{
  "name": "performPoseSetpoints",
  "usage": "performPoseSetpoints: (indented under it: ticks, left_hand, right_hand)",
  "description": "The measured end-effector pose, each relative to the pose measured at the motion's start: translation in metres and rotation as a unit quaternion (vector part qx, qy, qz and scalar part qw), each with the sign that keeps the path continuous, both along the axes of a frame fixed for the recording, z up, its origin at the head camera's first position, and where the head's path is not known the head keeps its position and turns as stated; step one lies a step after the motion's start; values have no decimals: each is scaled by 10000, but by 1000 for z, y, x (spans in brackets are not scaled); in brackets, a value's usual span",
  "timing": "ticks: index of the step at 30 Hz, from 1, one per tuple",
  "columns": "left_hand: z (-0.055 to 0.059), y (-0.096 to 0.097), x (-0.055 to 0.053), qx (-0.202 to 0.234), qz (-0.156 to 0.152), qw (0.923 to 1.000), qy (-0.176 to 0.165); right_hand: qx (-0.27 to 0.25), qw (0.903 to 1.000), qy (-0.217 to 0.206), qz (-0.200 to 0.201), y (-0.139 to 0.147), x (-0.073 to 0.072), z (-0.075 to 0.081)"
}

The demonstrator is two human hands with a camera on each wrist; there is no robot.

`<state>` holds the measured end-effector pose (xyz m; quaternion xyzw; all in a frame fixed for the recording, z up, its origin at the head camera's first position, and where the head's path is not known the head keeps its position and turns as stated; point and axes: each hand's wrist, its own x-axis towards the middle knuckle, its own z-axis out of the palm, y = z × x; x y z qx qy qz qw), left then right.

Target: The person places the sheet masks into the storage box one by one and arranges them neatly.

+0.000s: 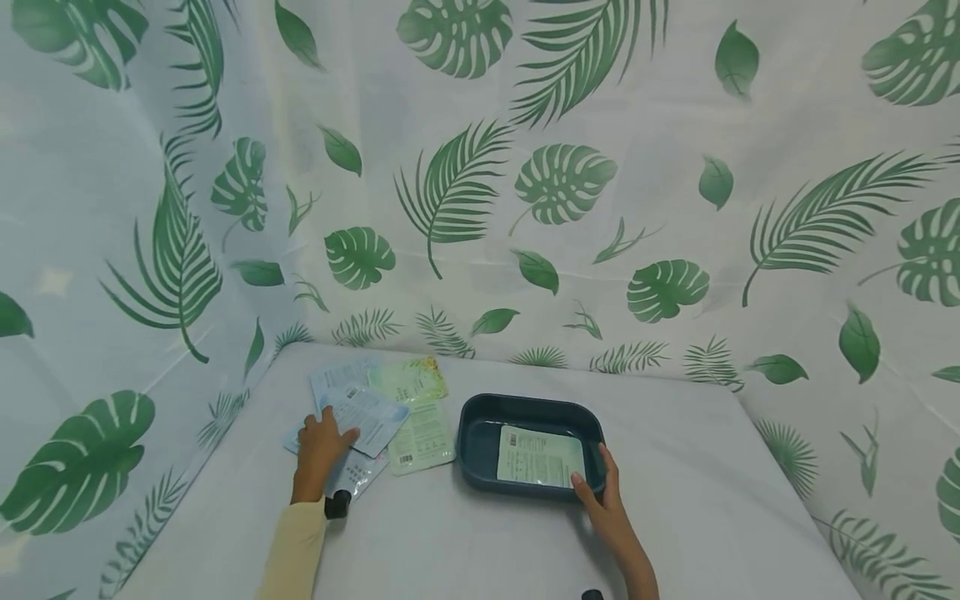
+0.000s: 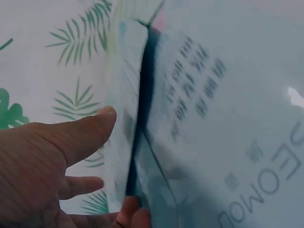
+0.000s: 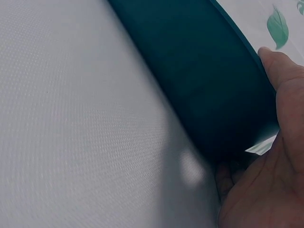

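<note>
My left hand (image 1: 321, 448) pinches the near left edge of a light-blue face mask packet (image 1: 369, 417), which slants over other packets. In the left wrist view, the thumb lies along one face of this packet (image 2: 126, 109) and fingertips reach its lower end. Beneath the hand, a printed silvery-blue packet (image 1: 362, 475) sticks out. On the right, my right hand (image 1: 609, 504) grips the near right corner of a dark blue-green tray (image 1: 480, 482), thumb at the rim and fingers against the outer wall. One pale green packet (image 1: 542, 457) lies flat inside the tray.
Behind the held packet lie another blue packet (image 1: 330, 377) and a yellow-green packet (image 1: 411, 379). A pale green packet (image 1: 423, 437) lies between the pile and the tray. White cloth (image 1: 450, 542) covers the table, and leaf-print curtains (image 1: 480, 208) stand behind and at both sides.
</note>
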<state>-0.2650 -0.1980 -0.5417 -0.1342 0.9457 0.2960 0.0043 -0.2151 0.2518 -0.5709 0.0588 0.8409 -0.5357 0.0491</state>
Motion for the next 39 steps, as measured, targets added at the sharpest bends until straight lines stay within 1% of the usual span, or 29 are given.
performPoseSetpoints:
  ticks: [2,3,6,10,12,15,17,20,22,25,27,29,32,36,38,39]
  left_hand:
    - [-4,-4,-3,20,-5,10000,-61]
    - [-6,-5,-4,39,-4,10000,-40]
    - [-6,-5,-7,50,2,10000,-28]
    - [-1,-2,-10,77,57,9998,148]
    - [1,-2,-12,82,130,9994,294]
    - [0,-3,-13,126,246,9985,472]
    - [-3,-2,-15,154,301,9977,596]
    - [-6,-1,-15,379,435,9950,815]
    - [-11,-2,-16,574,566,9917,1001]
    - [-17,-7,-17,1069,818,9841,1162]
    - [-20,-10,-17,1305,935,9805,1135]
    - [-20,-13,-15,1662,1026,9753,1033]
    - [-17,-16,-12,1992,1006,9719,753]
    - [-12,-19,-8,2329,868,9679,381]
    - [-10,-20,-6,2437,855,9656,302]
    - [-10,-20,-5,2439,873,9653,320]
  right_hand:
    - [0,10000,-38,-8,1,1,0]
    - [-3,10000,-47,-5,1,1,0]
    - [15,10000,-38,-13,0,1,0]
    - [55,9999,-31,-78,-2,-1,-1]
    - [58,9999,-45,-108,-3,-2,-1]
    - [64,9999,-72,-124,-5,-2,-1]
    - [89,9998,-105,-122,-5,-1,0]
    - [141,9997,-153,-134,-3,1,2]
    - [145,9997,-178,-126,-3,1,3]
    - [149,9997,-163,-133,-2,2,3]
    - [152,9997,-127,-111,-1,3,2]
    - [165,9998,-92,-104,0,3,1]
    - [143,9998,-64,-120,1,3,0]
    - [118,9998,-61,-149,1,4,0]
    - [122,9998,-12,-128,1,3,-1]
    - [127,9999,6,-117,2,3,-1]
